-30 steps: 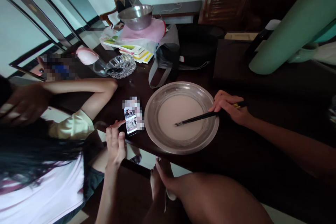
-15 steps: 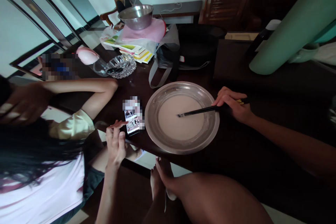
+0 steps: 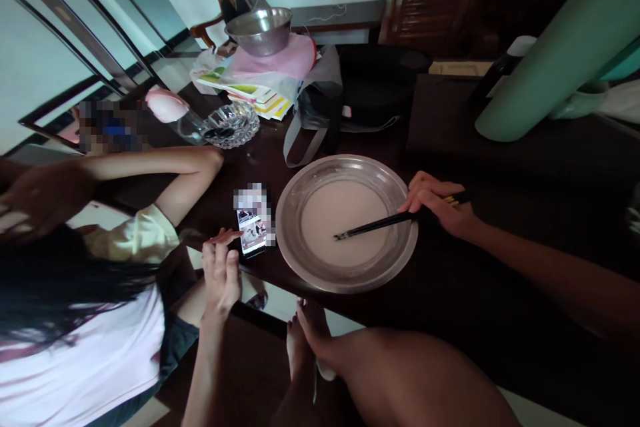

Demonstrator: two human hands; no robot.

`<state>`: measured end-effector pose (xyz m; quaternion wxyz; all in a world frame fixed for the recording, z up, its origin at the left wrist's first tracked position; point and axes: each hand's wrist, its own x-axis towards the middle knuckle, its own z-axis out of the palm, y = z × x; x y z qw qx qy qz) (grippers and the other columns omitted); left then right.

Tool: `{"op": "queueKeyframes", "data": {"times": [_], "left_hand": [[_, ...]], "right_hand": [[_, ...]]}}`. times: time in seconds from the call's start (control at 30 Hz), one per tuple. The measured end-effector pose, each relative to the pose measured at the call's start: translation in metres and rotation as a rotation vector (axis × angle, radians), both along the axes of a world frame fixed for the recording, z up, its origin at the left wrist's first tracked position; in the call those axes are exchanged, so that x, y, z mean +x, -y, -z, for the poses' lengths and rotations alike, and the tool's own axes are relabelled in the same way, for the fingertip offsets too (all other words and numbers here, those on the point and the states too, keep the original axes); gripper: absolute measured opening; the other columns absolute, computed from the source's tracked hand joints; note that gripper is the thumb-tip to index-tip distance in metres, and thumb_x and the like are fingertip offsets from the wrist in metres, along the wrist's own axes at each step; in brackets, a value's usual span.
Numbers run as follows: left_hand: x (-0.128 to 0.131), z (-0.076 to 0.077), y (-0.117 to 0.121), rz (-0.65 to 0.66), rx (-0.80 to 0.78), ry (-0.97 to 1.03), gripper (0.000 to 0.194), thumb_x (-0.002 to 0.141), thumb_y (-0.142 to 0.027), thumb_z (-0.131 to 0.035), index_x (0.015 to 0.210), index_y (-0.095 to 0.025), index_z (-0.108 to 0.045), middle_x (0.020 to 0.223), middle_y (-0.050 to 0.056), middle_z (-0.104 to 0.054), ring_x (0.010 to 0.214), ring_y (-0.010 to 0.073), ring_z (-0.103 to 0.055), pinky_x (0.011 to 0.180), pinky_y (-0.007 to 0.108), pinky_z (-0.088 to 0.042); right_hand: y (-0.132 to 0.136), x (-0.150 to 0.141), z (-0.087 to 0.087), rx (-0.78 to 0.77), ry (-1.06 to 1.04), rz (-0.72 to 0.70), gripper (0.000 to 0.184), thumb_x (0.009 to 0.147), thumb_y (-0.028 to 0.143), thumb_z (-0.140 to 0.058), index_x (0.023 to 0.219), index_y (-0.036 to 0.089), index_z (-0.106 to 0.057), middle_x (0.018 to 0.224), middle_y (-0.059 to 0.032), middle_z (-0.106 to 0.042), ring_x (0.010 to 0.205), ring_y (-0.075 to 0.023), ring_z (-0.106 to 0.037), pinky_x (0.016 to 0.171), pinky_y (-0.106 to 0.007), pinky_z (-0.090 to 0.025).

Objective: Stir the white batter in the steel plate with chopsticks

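My right hand (image 3: 440,203) is closed around a pair of black chopsticks (image 3: 380,221) with gold bands near the upper end. They slant left over a wide metal basin (image 3: 286,240), their whitish tips at the surface of a milky liquid (image 3: 345,197) inside. My left hand (image 3: 223,273) holds nothing; its index finger stretches to the lit screen of a smartphone (image 3: 255,240), while the other fingers are loosely bent. The phone lies on the dark table just left of the basin, and part of its screen is blurred out.
A person (image 3: 100,320) sits close on the left, one elbow on the table. Behind the basin are a black bag (image 3: 375,93), a glass bowl (image 3: 235,125), papers (image 3: 270,103) and a smaller metal bowl (image 3: 263,33) on pink cloth. A green cylinder (image 3: 540,67) leans at right.
The chopsticks' tips have swung slightly toward me within the liquid, and my right hand has shifted a little. My left hand stays at the phone, whose picture has changed. The person's head has moved slightly.
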<state>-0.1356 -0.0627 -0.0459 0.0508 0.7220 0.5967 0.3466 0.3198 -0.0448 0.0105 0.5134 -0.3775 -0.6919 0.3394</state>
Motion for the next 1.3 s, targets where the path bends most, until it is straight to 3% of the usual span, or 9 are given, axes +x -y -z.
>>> {"op": "queueKeyframes", "data": {"times": [0.17, 0.33, 0.47, 0.67, 0.83, 1.0, 1.2, 1.3], "left_hand": [[0.001, -0.003, 0.001, 0.009, -0.040, -0.006, 0.056, 0.101, -0.053, -0.025, 0.118, -0.019, -0.066, 0.116, 0.017, -0.055, 0.132, 0.0351, -0.050, 0.113, 0.057, -0.034], [0.003, -0.007, 0.002, -0.017, -0.068, -0.029, 0.063, 0.101, -0.055, -0.020, 0.125, -0.018, -0.064, 0.118, 0.018, -0.054, 0.134, 0.0367, -0.047, 0.113, 0.059, -0.033], [0.003, -0.006, 0.002, -0.038, -0.070, -0.038, 0.063, 0.101, -0.055, -0.020, 0.135, -0.019, -0.059, 0.117, 0.016, -0.053, 0.132, 0.0351, -0.048, 0.112, 0.057, -0.035], [0.002, 0.000, 0.002, 0.002, -0.018, 0.014, 0.055, 0.101, -0.053, -0.025, 0.134, -0.024, -0.060, 0.119, 0.015, -0.054, 0.134, 0.0352, -0.047, 0.114, 0.058, -0.033], [0.010, 0.001, 0.006, 0.024, 0.010, 0.044, 0.058, 0.101, -0.057, -0.025, 0.131, -0.021, -0.059, 0.130, 0.016, -0.048, 0.137, 0.0327, -0.043, 0.119, 0.055, -0.029], [0.017, -0.003, 0.011, 0.047, 0.073, 0.041, 0.056, 0.102, -0.056, -0.025, 0.127, -0.021, -0.061, 0.137, 0.014, -0.043, 0.145, 0.0326, -0.034, 0.120, 0.054, -0.026], [0.021, -0.006, 0.014, 0.111, 0.144, -0.002, 0.048, 0.103, -0.048, -0.029, 0.123, -0.024, -0.065, 0.138, 0.013, -0.044, 0.147, 0.0332, -0.030, 0.120, 0.056, -0.024], [0.023, -0.006, 0.014, 0.121, 0.137, -0.051, 0.051, 0.102, -0.050, -0.029, 0.122, -0.023, -0.067, 0.138, 0.014, -0.045, 0.147, 0.0343, -0.029, 0.121, 0.058, -0.023]], "right_hand": [[-0.003, 0.001, 0.002, 0.011, -0.039, 0.089, 0.031, 0.095, 0.037, -0.055, 0.070, 0.036, -0.073, 0.072, -0.0014, -0.075, 0.073, -0.0275, -0.061, 0.070, -0.048, -0.048], [-0.002, 0.000, 0.003, 0.008, -0.002, 0.011, 0.030, 0.094, 0.040, -0.055, 0.070, 0.037, -0.073, 0.070, -0.0002, -0.075, 0.070, -0.0271, -0.060, 0.065, -0.047, -0.049], [-0.001, 0.000, 0.001, 0.016, -0.016, 0.102, 0.032, 0.096, 0.036, -0.055, 0.070, 0.031, -0.073, 0.073, -0.0017, -0.076, 0.075, -0.0243, -0.063, 0.071, -0.044, -0.051], [0.001, 0.000, -0.002, 0.014, -0.021, 0.025, 0.036, 0.097, 0.034, -0.054, 0.068, 0.027, -0.074, 0.071, -0.0042, -0.075, 0.072, -0.0219, -0.060, 0.069, -0.041, -0.049], [-0.001, 0.002, -0.002, -0.011, -0.035, 0.122, 0.033, 0.097, 0.038, -0.055, 0.070, 0.032, -0.073, 0.072, -0.0035, -0.074, 0.075, -0.0255, -0.062, 0.073, -0.046, -0.049], [-0.002, 0.002, 0.000, 0.007, -0.018, 0.017, 0.032, 0.096, 0.038, -0.054, 0.070, 0.035, -0.073, 0.070, -0.0030, -0.075, 0.070, -0.0278, -0.059, 0.066, -0.049, -0.046], [-0.001, 0.002, 0.000, -0.013, -0.033, 0.109, 0.032, 0.096, 0.038, -0.053, 0.072, 0.036, -0.073, 0.074, -0.0040, -0.075, 0.076, -0.0278, -0.061, 0.072, -0.051, -0.049], [-0.002, 0.002, 0.000, -0.006, -0.030, 0.054, 0.033, 0.096, 0.040, -0.053, 0.070, 0.036, -0.073, 0.071, -0.0033, -0.075, 0.072, -0.0275, -0.061, 0.068, -0.050, -0.049]]}}
